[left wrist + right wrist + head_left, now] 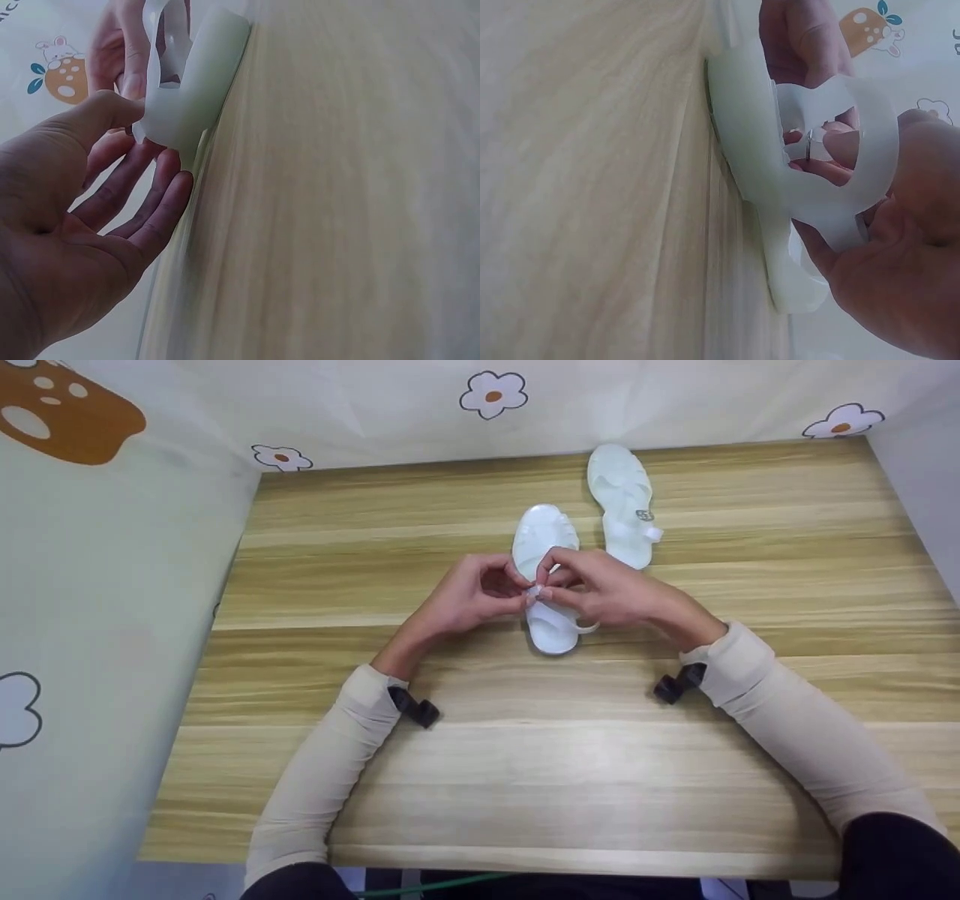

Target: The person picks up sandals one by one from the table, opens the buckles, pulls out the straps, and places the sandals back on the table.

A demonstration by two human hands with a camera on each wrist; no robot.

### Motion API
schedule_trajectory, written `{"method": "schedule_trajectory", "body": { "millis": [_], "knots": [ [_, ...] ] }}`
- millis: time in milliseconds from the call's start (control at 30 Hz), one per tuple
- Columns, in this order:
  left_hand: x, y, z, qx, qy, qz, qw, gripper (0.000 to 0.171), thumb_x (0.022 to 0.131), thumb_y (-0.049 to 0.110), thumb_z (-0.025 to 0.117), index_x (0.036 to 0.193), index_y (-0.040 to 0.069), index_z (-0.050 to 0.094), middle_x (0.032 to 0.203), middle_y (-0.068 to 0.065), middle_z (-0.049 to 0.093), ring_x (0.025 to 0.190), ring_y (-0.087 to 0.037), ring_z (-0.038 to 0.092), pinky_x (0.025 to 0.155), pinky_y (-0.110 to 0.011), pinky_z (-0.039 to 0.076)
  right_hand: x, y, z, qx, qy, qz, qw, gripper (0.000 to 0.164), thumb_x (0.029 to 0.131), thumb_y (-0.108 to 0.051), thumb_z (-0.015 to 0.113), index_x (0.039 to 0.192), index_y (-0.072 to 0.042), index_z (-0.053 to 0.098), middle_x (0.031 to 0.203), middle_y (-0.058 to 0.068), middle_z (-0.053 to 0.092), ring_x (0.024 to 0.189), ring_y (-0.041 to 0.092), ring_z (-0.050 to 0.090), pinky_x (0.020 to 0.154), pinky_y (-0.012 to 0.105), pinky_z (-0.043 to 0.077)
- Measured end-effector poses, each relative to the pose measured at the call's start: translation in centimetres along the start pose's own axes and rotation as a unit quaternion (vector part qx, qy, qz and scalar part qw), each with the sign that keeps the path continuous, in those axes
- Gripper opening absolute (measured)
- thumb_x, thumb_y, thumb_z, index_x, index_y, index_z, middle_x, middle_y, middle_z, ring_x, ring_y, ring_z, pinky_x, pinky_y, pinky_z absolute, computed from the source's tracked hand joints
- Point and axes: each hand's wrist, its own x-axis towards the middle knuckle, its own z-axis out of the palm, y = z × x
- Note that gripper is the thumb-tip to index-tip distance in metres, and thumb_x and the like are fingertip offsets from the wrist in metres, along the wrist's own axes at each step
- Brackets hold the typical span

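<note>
A white sandal (553, 636) lies sole down on the table with its toe toward the back wall. From its left side my left hand (481, 594) pinches the strap between thumb and fingers. My right hand (611, 589) comes from the other side and pinches the same strap, its fingertips meeting the left ones over the sandal. In the right wrist view, a small shiny metal piece shows at the strap (876, 161) near the fingertips. A loose strap end sticks out at the heel's right. Fingers partly hide the fastening.
A second white sandal (619, 484), with a metal ornament and a small white tab at its side, lies behind and to the right. The wooden table (525, 780) meets patterned white walls (390, 405) at the back and sides.
</note>
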Motion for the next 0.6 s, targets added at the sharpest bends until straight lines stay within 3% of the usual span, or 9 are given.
{"method": "schedule_trajectory", "body": {
  "millis": [267, 600],
  "knots": [
    [-0.06, 0.11, 0.07, -0.002, 0.0, -0.006, 1.0, 0.015, 0.092, 0.009, 0.086, 0.101, 0.003, 0.076, 0.104, -0.007, 0.08, 0.096, -0.014, 0.076, 0.092, -0.039, 0.064, 0.26, 0.08, 0.65, -0.003, 0.039, -0.002, 0.999, 0.018, 0.104, -0.022, 0.075, 0.113, -0.008, 0.068, 0.114, 0.007, 0.082, 0.113, 0.017, 0.078, 0.089, 0.021, 0.06],
    [-0.02, 0.06, 0.15, -0.005, -0.004, -0.009, 0.9999, 0.017, 0.093, 0.008, 0.085, 0.102, 0.0, 0.073, 0.107, -0.009, 0.078, 0.102, -0.02, 0.077, 0.097, -0.041, 0.063, 0.2, 0.18, 0.12, -0.002, 0.005, -0.016, 1.0, 0.018, 0.108, -0.024, 0.069, 0.114, -0.007, 0.064, 0.113, 0.002, 0.084, 0.108, 0.014, 0.075, 0.087, 0.02, 0.056]
  ]
}}
